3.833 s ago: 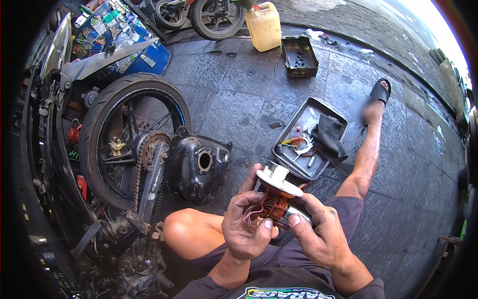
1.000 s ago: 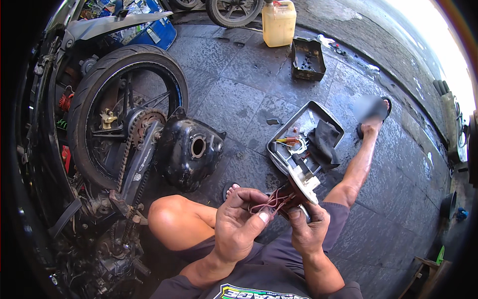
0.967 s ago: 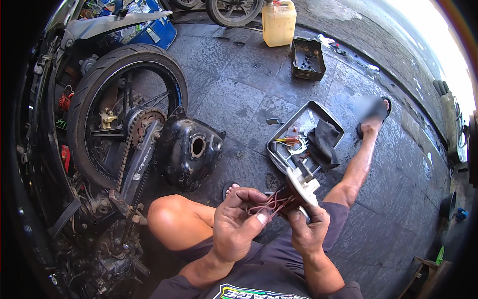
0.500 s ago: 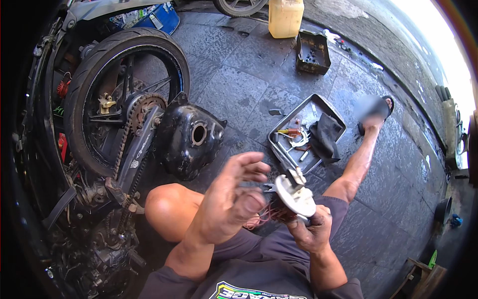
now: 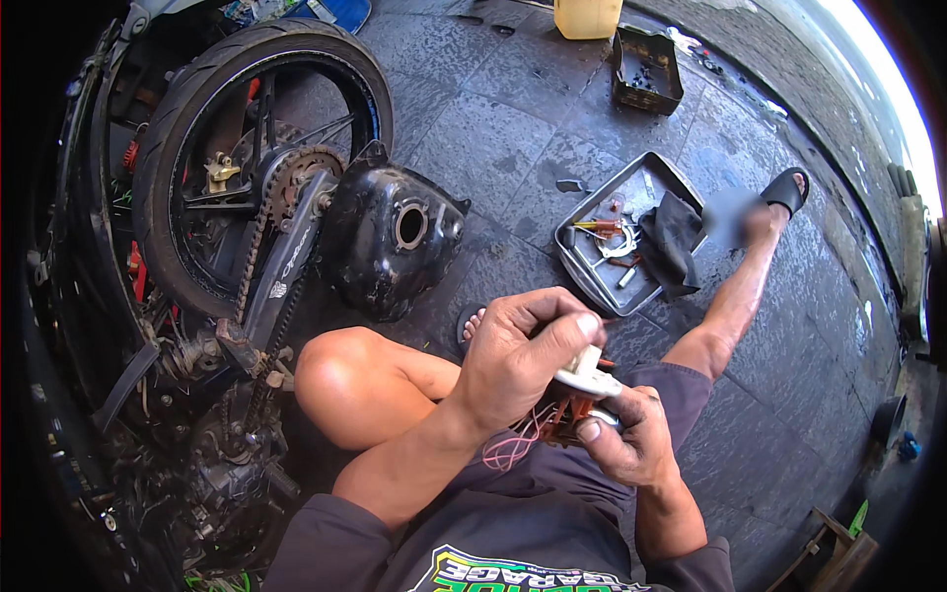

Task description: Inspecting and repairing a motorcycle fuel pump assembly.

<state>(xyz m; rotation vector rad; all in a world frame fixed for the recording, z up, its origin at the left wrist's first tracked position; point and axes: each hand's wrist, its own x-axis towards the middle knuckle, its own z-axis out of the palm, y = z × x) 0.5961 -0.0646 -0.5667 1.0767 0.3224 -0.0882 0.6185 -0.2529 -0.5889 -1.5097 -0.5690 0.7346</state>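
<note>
A fuel pump (image 5: 592,383) with a white round flange and orange-brown parts underneath is held above my lap. My right hand (image 5: 639,434) grips its lower body from the right, thumb against the side. From the left, my left hand (image 5: 518,355) is closed over the white fitting on top of the flange, its fingertips partly hidden behind the thumb. Thin pink wires (image 5: 508,452) loop loosely below the pump. Left of my hands, a black fuel tank (image 5: 370,252) with a round opening stands on the floor.
A motorcycle's rear wheel (image 5: 158,187), chain and swingarm fill the left. Ahead lies a grey tray (image 5: 572,212) with a screwdriver (image 5: 598,227), a black cloth (image 5: 671,242) and small parts. Farther off are a dirty metal box (image 5: 646,99) and a yellowish jerrycan (image 5: 587,18). My legs frame the work.
My left hand, spread and apart from the pump before, has come right and closed on its top fitting. The flange has tilted flatter. The view has shifted slightly.
</note>
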